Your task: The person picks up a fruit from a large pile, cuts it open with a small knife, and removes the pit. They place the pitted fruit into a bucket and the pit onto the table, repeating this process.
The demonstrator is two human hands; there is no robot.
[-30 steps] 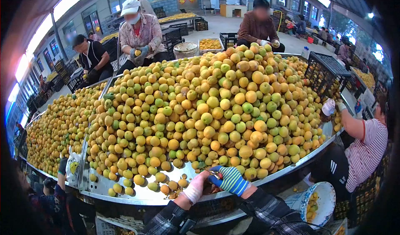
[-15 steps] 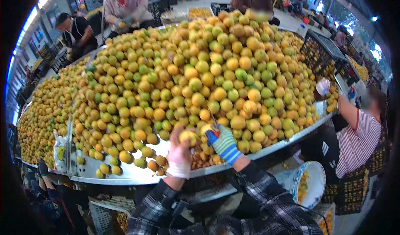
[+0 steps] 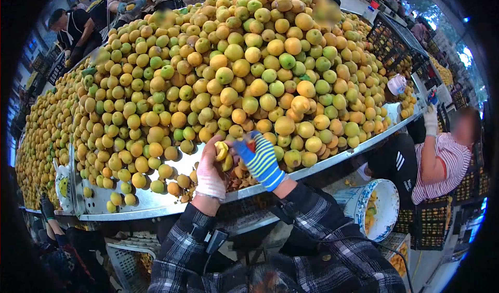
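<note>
My left hand (image 3: 209,171), in a pale pink-white glove with bare fingertips, is closed on a cut apricot (image 3: 222,151) with its yellow flesh showing. Close beside it, my right hand (image 3: 262,160) wears a blue, green and yellow striped glove. Its fingers wrap around a small knife with a red handle (image 3: 251,145); the blade is hidden now. Both hands are over the near edge of a metal table (image 3: 171,205), in front of a large heap of apricots (image 3: 208,90). Brown scraps (image 3: 240,179) lie below them.
A white-and-blue bucket (image 3: 382,210) with yellow pieces stands below right. A person in a striped shirt (image 3: 442,160) sits at the right; others work across the heap. Black crates (image 3: 397,41) stand at the back right, a white crate (image 3: 117,259) at the lower left.
My hands have shifted slightly left and up in view. The apricot in my left hand now shows cut flesh, and the knife blade is out of sight. The striped-shirt person's arm has drawn back.
</note>
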